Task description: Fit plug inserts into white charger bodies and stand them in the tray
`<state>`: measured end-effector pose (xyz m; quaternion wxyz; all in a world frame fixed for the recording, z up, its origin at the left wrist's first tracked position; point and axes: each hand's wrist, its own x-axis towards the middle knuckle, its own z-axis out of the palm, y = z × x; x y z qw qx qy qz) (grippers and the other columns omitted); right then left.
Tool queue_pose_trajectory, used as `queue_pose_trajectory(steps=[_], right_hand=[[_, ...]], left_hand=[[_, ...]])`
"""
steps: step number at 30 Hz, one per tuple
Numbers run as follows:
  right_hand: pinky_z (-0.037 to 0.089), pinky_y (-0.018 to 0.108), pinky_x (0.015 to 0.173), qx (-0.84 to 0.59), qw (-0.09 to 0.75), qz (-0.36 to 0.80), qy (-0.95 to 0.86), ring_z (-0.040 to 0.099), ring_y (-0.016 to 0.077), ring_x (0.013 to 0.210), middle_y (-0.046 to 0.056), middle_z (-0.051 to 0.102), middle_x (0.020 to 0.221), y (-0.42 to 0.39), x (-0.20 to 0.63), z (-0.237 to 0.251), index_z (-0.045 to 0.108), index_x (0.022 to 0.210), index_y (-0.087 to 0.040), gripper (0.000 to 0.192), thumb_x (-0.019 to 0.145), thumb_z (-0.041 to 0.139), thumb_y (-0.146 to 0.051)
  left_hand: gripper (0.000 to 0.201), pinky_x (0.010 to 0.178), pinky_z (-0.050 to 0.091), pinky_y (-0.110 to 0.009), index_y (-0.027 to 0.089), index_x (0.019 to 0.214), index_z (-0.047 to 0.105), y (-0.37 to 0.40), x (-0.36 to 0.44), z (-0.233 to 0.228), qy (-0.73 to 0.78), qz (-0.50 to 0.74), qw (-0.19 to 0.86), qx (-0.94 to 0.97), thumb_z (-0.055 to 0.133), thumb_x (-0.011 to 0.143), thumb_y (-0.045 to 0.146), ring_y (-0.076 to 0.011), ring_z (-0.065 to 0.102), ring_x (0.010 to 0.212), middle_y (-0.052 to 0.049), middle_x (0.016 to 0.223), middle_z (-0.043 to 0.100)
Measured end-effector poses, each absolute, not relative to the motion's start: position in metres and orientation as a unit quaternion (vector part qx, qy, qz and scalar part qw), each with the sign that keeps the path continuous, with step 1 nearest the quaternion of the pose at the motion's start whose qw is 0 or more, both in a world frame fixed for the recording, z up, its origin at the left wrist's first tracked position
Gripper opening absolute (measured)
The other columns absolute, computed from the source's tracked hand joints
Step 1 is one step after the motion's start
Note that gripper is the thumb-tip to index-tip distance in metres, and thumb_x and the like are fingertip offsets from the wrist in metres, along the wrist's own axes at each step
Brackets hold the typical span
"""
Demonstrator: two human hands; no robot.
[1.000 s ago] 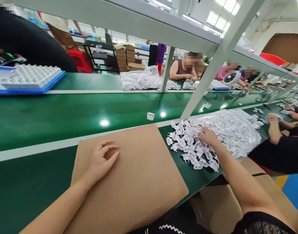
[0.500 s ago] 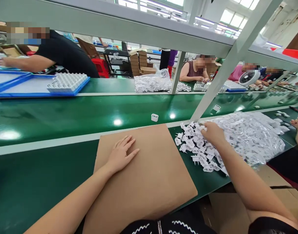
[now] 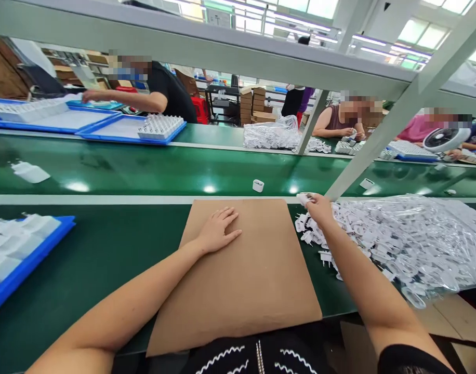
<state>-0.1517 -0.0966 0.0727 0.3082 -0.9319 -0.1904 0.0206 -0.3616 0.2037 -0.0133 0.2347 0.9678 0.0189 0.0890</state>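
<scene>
White plug part (image 3: 303,197), pinched in right hand (image 3: 319,208)

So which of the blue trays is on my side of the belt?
The blue tray at far left, near the left arm; the other trays lie across the belt.

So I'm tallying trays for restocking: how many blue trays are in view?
4. One at the near left edge; two side by side across the belt at far left; one far right beside the small fan. Others may be hidden behind the frame.
</scene>
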Motion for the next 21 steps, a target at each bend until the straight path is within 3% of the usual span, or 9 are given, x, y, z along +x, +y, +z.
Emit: queue_pose_trajectory(steps=[4, 7, 9, 11, 15, 18, 19, 21], right_hand=[[0.062, 0.034, 0.086, -0.81, 0.527, 0.142, -0.214, 0.074, 0.0218, 0.093, 0.011, 0.076, 0.107, -0.089, -0.194, 0.063, 0.072, 0.114, -0.019, 0.048, 0.096, 0.053, -0.059], [0.063, 0.028, 0.087, -0.629, 0.7, 0.298, -0.161, 0.074, 0.0196, 0.099, 0.01, 0.076, 0.112, -0.088, -0.213, 0.059, 0.073, 0.108, -0.021, 0.036, 0.086, 0.075, -0.049], [0.063, 0.026, 0.087, -0.539, 0.747, 0.371, -0.117, 0.073, 0.0186, 0.103, 0.008, 0.076, 0.113, -0.087, -0.218, 0.056, 0.073, 0.108, -0.022, 0.032, 0.083, 0.08, -0.041], [0.063, 0.029, 0.087, -0.561, 0.732, 0.367, -0.124, 0.072, 0.0196, 0.104, 0.006, 0.075, 0.112, -0.083, -0.221, 0.048, 0.072, 0.108, -0.024, 0.032, 0.086, 0.076, -0.047], [0.059, 0.038, 0.087, -0.7, 0.638, 0.241, -0.211, 0.069, 0.0249, 0.103, 0.008, 0.072, 0.108, -0.066, -0.233, 0.021, 0.07, 0.108, -0.023, 0.037, 0.088, 0.069, -0.054], [0.053, 0.039, 0.091, -0.77, 0.548, 0.166, -0.282, 0.062, 0.0258, 0.102, 0.008, 0.068, 0.104, -0.058, -0.243, 0.005, 0.071, 0.098, -0.023, 0.018, 0.084, 0.072, -0.035], [0.052, 0.038, 0.09, -0.803, 0.487, 0.125, -0.321, 0.061, 0.0262, 0.102, 0.008, 0.066, 0.102, -0.057, -0.245, 0.002, 0.071, 0.093, -0.023, 0.01, 0.085, 0.068, -0.027], [0.05, 0.038, 0.086, -0.853, 0.342, 0.032, -0.394, 0.059, 0.0273, 0.1, 0.01, 0.064, 0.099, -0.056, -0.245, -0.001, 0.069, 0.086, -0.022, 0.012, 0.083, 0.059, -0.015]], left_hand=[[0.065, 0.127, 0.025, -0.057, 0.023, 0.141, 0.061, 0.208, -0.354, -0.004, 0.034, 0.067, 0.239, 0.968, 0.055, 0.091, 0.064, -0.036, 0.038, 0.151, -0.01, 0.161, 0.046], [0.05, 0.117, 0.041, -0.053, 0.019, 0.118, 0.071, 0.216, -0.34, 0.007, 0.048, 0.061, 0.292, 0.953, 0.061, 0.087, 0.058, -0.0346, 0.055, 0.132, -0.013, 0.139, 0.063], [0.042, 0.108, 0.049, -0.047, 0.017, 0.11, 0.072, 0.22, -0.326, 0.013, 0.092, 0.07, 0.343, 0.932, 0.064, 0.087, 0.051, -0.0311, 0.062, 0.118, -0.013, 0.124, 0.068], [0.042, 0.104, 0.052, -0.043, 0.015, 0.117, 0.069, 0.222, -0.309, 0.016, 0.142, 0.089, 0.373, 0.913, 0.065, 0.088, 0.045, -0.0288, 0.063, 0.115, -0.013, 0.125, 0.067], [0.061, 0.11, 0.048, -0.041, 0.014, 0.14, 0.057, 0.221, -0.264, 0.016, 0.197, 0.128, 0.376, 0.896, 0.072, 0.085, 0.035, -0.0288, 0.06, 0.124, -0.015, 0.146, 0.055], [0.085, 0.118, 0.04, -0.04, 0.015, 0.148, 0.051, 0.221, -0.226, 0.014, 0.214, 0.139, 0.379, 0.89, 0.085, 0.072, 0.027, -0.0328, 0.052, 0.136, -0.016, 0.156, 0.046], [0.09, 0.121, 0.037, -0.041, 0.015, 0.149, 0.05, 0.22, -0.215, 0.014, 0.218, 0.141, 0.38, 0.888, 0.088, 0.069, 0.025, -0.0344, 0.049, 0.14, -0.017, 0.158, 0.045], [0.089, 0.122, 0.034, -0.044, 0.015, 0.148, 0.051, 0.218, -0.199, 0.016, 0.229, 0.147, 0.381, 0.884, 0.09, 0.068, 0.024, -0.037, 0.045, 0.144, -0.019, 0.155, 0.049]])
